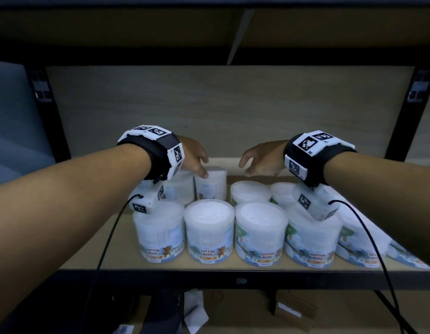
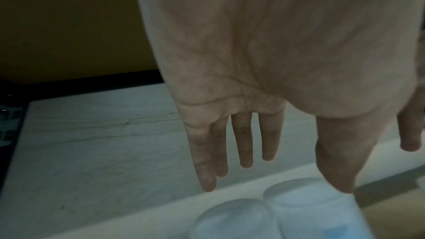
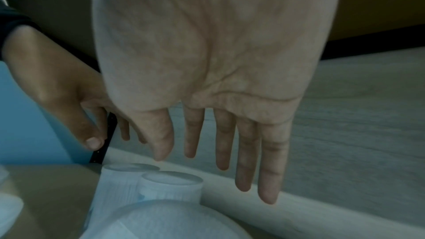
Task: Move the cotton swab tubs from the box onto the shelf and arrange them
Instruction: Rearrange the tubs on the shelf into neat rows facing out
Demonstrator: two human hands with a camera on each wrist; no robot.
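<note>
hands, left hand (image 1: 193,157) and right hand (image 1: 262,160), both released, hover above shelved tubs (image 1: 209,233).

a front row of cotton swab tubs (image 1: 209,231) is standing along the shelf (image 1: 233,267) edge, blocking any low reach from the front. more tubs behind (image 1: 210,180) are crowding the left and right. bare board is showing at the back wall (image 1: 221,112) and in a gap between the rear tubs (just under the two hands), and the space above the lids is lying open.
</note>
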